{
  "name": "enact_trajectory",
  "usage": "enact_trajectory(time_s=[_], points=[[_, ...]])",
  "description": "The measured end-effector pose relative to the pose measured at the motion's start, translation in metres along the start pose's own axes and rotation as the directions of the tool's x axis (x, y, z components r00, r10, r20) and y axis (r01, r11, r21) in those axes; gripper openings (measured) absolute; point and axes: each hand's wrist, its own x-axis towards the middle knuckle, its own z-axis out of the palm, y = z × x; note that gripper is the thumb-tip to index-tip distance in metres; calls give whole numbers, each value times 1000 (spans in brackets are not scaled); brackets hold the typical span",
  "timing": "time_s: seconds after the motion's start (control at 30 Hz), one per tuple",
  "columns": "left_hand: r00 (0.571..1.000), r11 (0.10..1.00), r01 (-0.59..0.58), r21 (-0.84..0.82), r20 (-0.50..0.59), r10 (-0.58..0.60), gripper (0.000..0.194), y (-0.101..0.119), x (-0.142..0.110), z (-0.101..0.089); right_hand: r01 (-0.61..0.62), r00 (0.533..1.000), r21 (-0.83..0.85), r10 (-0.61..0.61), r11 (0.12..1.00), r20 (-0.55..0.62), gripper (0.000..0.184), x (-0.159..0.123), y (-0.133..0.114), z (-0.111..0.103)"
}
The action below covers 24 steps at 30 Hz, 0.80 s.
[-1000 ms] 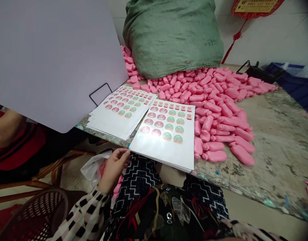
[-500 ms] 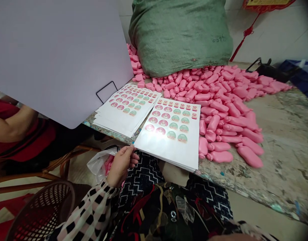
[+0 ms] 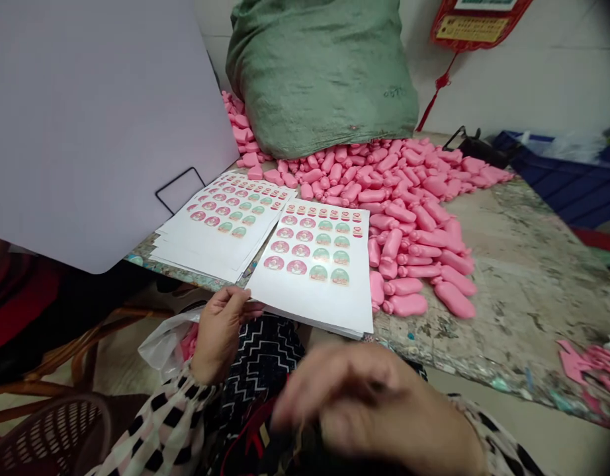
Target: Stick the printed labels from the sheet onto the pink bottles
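Observation:
My left hand point(image 3: 224, 330) pinches the near left corner of the top sticker sheet point(image 3: 309, 297) between thumb and fingertips. This sheet lies on a stack at the table's front edge, printed with pink and green round-topped stickers and a row of small red ones. A second pile of sticker sheets point(image 3: 200, 244) lies to its left, fanned slightly. In front of my body, below the stack, my right hand point(image 3: 369, 403) is blurred by motion with its fingers curved; whether it holds anything I cannot make out. Many pink plastic bottle-shaped pieces point(image 3: 414, 238) lie heaped right of and behind the sheets.
A bulging green sack point(image 3: 319, 79) rests behind the heap. On the left a large pale board point(image 3: 96, 119) blocks part of the view, beside a black wire frame point(image 3: 178, 188). Below are a brown basket point(image 3: 61, 430) and a plastic bag point(image 3: 166, 344). A blue crate point(image 3: 558, 178) stands right.
My right hand has come into view from below. My left hand stays at the sheet's corner. The view has turned to the right, showing more of the blue crate and pink scraps.

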Motion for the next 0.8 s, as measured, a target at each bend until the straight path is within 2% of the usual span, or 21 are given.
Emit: enact_trajectory(time_s=[0.03,0.07,0.1,0.13,0.17,0.23,0.27,0.33,0.43,0.53,0.6,0.7,0.8], points=[[999,998,30,-54,17,-29,20,3,0,2,-6,995,-141,-8,990,-100,21,6,13,-5],[998,993,62,-101,33,-59,19,6,1,4,-41,977,-328,-30,944,-209,25,10,27,-10],[996,986,88,-139,44,-83,19,8,2,5,-108,950,-525,-68,844,-305,32,12,42,-15],[994,980,105,-166,49,-98,18,10,3,5,-187,921,-702,-126,687,-369,39,11,57,-19],[993,976,113,-185,50,-105,17,12,5,5,-257,912,-808,-145,530,-385,44,9,70,-23],[994,972,108,-209,53,-99,16,13,8,4,-281,915,-914,-205,292,-346,43,3,91,-30],[995,971,99,-218,54,-89,16,13,10,3,-266,917,-940,-245,212,-315,39,0,97,-33],[996,969,83,-235,58,-71,16,14,10,2,-228,904,-967,-343,117,-254,32,-2,102,-37],[977,957,184,-223,145,-154,20,15,3,7,-181,872,-982,-453,51,-184,28,2,97,-40],[902,928,355,-108,301,-310,30,12,-11,19,-111,879,-994,-464,21,-108,25,10,89,-37],[867,918,394,-38,346,-357,30,6,-19,28,-65,890,-998,-452,14,-64,22,15,86,-31],[875,926,376,-31,342,-343,22,-4,-21,36,-4,910,-1000,-414,30,-16,16,22,84,-21],[911,943,329,-52,279,-302,18,-7,-12,31,10,914,-992,-403,122,-41,12,23,81,-15]])
